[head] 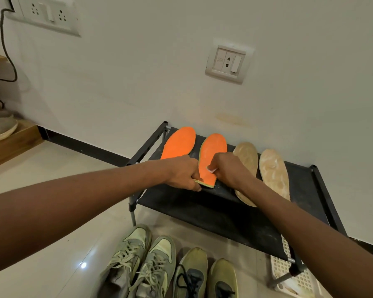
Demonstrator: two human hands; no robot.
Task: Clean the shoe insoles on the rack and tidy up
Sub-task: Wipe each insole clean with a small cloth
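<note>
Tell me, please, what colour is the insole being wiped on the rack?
The insole is bright orange with a yellowish-green edge, seen in the head view.

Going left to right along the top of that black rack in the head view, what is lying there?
Left orange insole → second orange insole, its near end held by the left hand while the right hand presses a small white wad on it → first beige insole → second beige insole.

Matt black fabric rack shelf [213, 209], metal frame; foam-like matt orange insoles [213, 153]; glossy floor tiles [58, 250]
</note>
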